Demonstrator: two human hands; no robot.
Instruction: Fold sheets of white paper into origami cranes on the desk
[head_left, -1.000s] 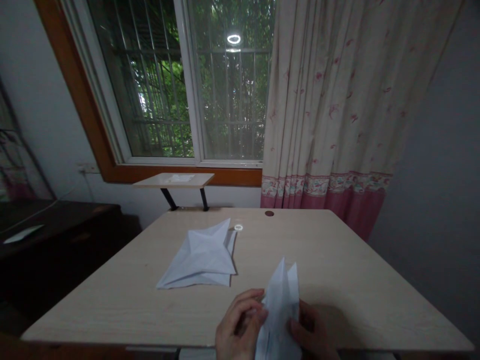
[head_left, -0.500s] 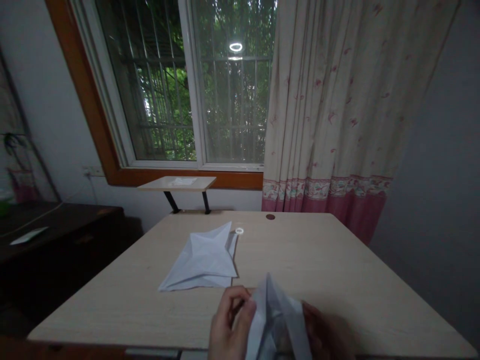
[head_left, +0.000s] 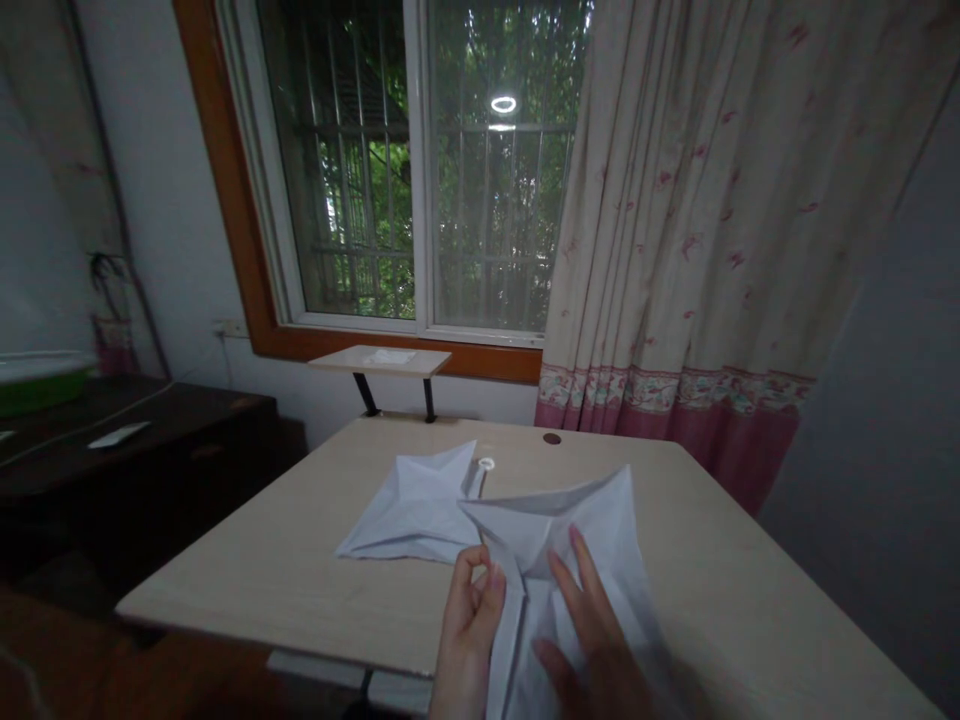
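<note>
Folded paper (head_left: pixel 616 560) under right hand (head_left: pixel 596 630), spread open; left hand (head_left: pixel 471 615) pinches left edge, exact hold unclear.

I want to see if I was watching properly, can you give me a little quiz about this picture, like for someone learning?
1. What lies under the spread fingers of the right hand? A) a cup B) the nearer folded paper C) a book
2. True or false: the farther folded paper rests on the table, left of the nearer one in this view.
3. Fill in: below its patterned band, the curtain is ____.

Key: 1. B; 2. true; 3. pink.
</note>
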